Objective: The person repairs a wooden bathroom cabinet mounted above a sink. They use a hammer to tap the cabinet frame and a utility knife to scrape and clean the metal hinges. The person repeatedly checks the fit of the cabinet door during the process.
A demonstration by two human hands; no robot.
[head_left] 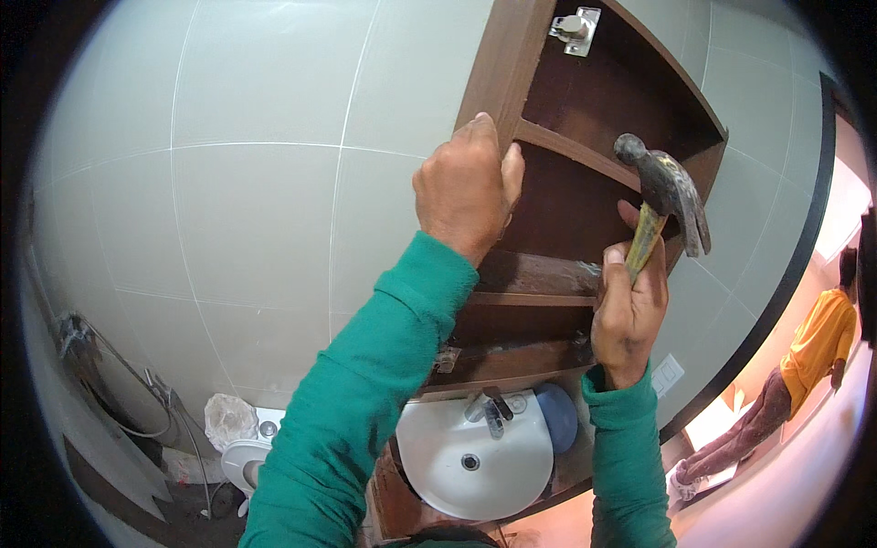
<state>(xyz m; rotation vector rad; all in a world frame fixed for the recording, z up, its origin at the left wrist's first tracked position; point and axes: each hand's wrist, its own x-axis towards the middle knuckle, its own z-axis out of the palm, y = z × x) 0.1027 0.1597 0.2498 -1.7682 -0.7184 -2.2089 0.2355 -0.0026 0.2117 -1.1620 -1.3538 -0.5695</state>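
A brown wooden wall cabinet [614,96] with open shelves fills the middle and upper right. My left hand [464,187] is closed on the left side of its frame, fingers curled over the wood and mostly hidden from view. Wrapped round the yellowish handle of a claw hammer [671,187], my right hand [630,306] holds it upright in front of the shelves. The dark, worn hammer head is at the top, with its claw pointing down to the right. A metal hinge [575,31] is fixed inside the cabinet near the top.
Below the cabinet is a white washbasin [429,457] with a faucet [493,413]; a blue round object [555,418] sits beside it. A toilet [239,461] and shower hose [155,393] are at lower left. Through the doorway at right stands a person in an orange shirt [816,338].
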